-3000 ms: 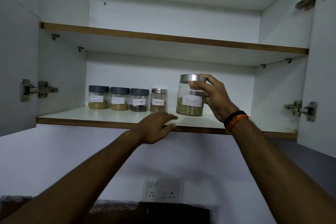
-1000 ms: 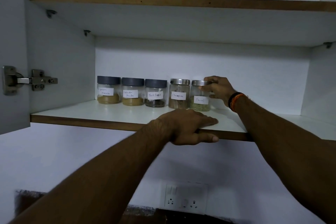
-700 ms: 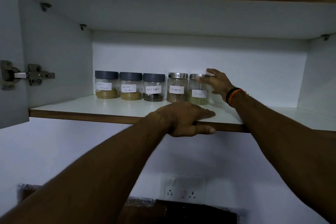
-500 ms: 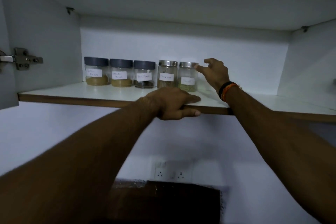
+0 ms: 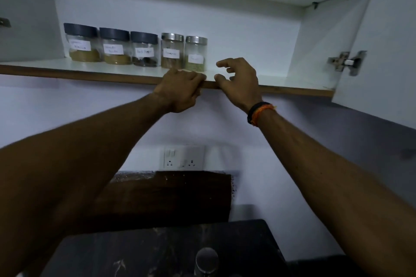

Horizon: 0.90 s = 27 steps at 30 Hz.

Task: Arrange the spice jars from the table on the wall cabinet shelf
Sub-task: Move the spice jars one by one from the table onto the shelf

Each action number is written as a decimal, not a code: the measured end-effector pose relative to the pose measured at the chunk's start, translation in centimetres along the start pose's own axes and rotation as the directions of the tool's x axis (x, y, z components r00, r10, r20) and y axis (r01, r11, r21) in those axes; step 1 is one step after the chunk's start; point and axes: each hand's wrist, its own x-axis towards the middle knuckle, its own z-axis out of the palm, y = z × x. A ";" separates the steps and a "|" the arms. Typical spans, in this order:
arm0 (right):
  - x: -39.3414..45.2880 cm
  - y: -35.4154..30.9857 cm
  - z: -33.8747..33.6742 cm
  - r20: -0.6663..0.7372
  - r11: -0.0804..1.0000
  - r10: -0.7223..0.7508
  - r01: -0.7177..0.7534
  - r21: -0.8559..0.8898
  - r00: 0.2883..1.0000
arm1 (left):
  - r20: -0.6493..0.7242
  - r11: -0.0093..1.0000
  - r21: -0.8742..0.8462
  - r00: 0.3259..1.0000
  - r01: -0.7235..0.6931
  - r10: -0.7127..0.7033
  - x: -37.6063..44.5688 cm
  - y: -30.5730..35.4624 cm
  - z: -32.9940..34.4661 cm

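Five spice jars stood in a row at the back of the wall cabinet shelf [image 5: 281, 83], side by side and upright, each with a white paper label. From the left, three had dark lids: the first jar [image 5: 82, 43] and the second jar [image 5: 116, 47] held tan powder, and the third jar [image 5: 144, 52] held something dark. The fourth jar [image 5: 171, 51] and the fifth jar [image 5: 195, 54] had silver lids; the fifth held a greenish spice. The writing on the labels was too blurred to read surely.

The left hand [image 5: 180, 90] rested on the front wooden edge of the shelf, just below the two silver-lidded jars, its fingers bent over the edge in a grip on the board. The right hand [image 5: 239, 83] hovered just beside it, in front of the shelf edge and to the right of the fifth jar, touching no jar; its grip was released, the fingers spread and loosely curled around nothing. A black and orange wristband [image 5: 260, 113] circled the right wrist.

An open cabinet door with a metal hinge [image 5: 345, 63] stood at the right. Below, a white switch and socket plate [image 5: 182, 158] sat on the wall, and a dark counter [image 5: 157, 252] lay beneath, with a rounded metal object [image 5: 206, 260] on it.
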 end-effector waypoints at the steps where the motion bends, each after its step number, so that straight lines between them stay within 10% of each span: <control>1: -1.1 -0.2 -0.1 -0.039 0.999 -0.043 0.042 -0.015 0.998 | -0.013 1.000 0.004 1.000 0.010 -0.010 -0.8 1.0 0.2; 7: -8.8 0.7 0.9 -0.047 0.989 -0.125 0.120 -0.086 0.991 | -0.100 0.937 -0.330 0.991 -0.119 0.091 -8.4 7.8 2.9; 15: -23.4 4.1 4.8 0.088 0.969 0.249 -0.248 -0.025 0.964 | 0.377 0.814 -0.544 0.926 0.203 0.021 -21.8 15.9 10.5; 27: -44.0 6.7 8.7 0.464 0.731 0.681 -0.482 -0.484 0.566 | 0.743 0.598 -0.553 0.668 0.579 0.040 -34.9 23.8 14.9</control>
